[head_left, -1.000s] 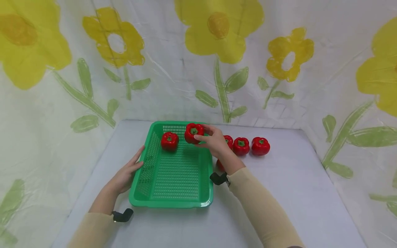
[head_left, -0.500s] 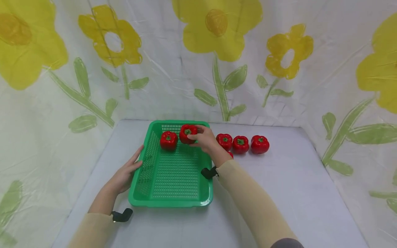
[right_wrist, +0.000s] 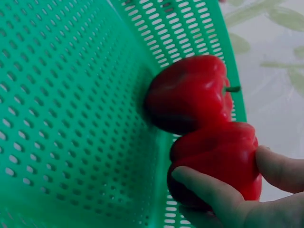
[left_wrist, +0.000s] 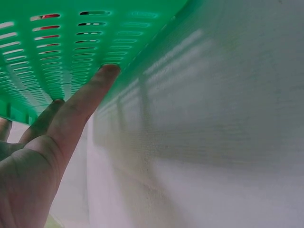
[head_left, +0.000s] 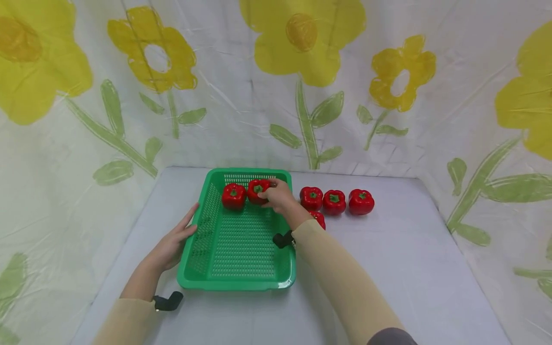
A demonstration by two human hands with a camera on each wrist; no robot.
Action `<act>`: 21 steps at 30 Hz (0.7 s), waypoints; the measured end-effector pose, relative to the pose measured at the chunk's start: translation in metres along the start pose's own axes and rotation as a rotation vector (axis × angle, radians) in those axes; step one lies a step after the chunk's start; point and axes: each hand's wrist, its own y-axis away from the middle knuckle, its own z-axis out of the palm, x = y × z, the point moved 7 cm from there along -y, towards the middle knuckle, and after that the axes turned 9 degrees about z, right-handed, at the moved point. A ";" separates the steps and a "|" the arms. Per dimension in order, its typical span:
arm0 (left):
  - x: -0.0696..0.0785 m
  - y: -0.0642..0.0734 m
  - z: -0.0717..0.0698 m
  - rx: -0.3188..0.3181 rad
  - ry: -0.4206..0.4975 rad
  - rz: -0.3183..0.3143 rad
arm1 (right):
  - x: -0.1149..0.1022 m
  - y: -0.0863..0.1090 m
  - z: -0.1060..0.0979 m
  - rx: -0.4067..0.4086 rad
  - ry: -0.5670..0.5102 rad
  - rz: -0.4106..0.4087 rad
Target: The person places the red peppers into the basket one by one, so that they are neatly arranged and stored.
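Observation:
A red bell pepper is gripped in my right hand, thumb on one side and fingers on the other. It is inside the green plastic basket, at the far end, right beside another red bell pepper. In the right wrist view that second pepper lies near the perforated end wall, its green stem toward the rim. My left hand touches the basket's left side with extended fingers. The left wrist view shows fingertips against the slotted outer wall.
To the right of the basket, several red bell peppers stand on the white table, among them one at the row's right end. One pepper sits nearer, partly behind my right forearm. A flower-printed curtain closes off the back and sides.
My right hand has moved left and down with its pepper, from above the basket's far right part to beside the other pepper. The left hand stays at the basket's side.

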 end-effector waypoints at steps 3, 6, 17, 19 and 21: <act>0.000 0.001 0.000 0.001 0.006 0.001 | 0.001 -0.003 0.001 0.012 0.016 0.007; -0.001 0.001 0.000 0.004 0.003 0.001 | 0.004 -0.007 0.001 0.014 0.024 0.022; -0.001 0.002 -0.001 0.015 -0.003 -0.011 | 0.019 -0.018 0.003 0.004 0.017 0.075; -0.001 0.001 -0.001 0.016 -0.008 -0.007 | 0.018 -0.018 0.003 0.004 0.021 0.082; -0.001 0.001 -0.001 0.020 -0.012 -0.004 | 0.018 -0.019 0.003 0.004 0.032 0.086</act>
